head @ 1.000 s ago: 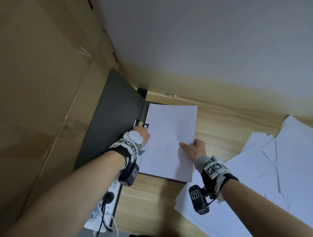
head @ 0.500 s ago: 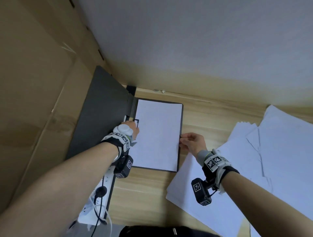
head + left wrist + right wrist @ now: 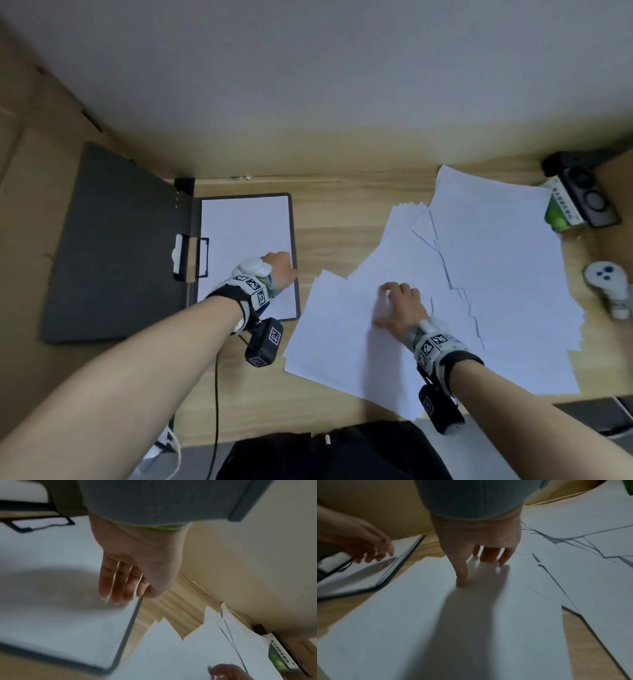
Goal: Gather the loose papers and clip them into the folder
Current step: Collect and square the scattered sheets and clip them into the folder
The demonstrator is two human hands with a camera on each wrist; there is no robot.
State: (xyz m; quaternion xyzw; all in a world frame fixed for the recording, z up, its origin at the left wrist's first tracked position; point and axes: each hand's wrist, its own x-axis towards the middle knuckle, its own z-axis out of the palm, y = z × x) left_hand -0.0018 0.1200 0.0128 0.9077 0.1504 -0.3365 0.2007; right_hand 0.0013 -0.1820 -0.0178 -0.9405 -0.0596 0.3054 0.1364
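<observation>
While one folder [image 3: 116, 246] lay open, two hands worked: left hand [image 3: 279, 270] released, right hand [image 3: 399, 306] fingertips pressing loose papers [image 3: 496, 267].

The left hand [image 3: 279, 270] is hiding its fingers in the head view; the right hand [image 3: 399, 308] is blurring, perhaps touching the papers [image 3: 496, 274].
</observation>
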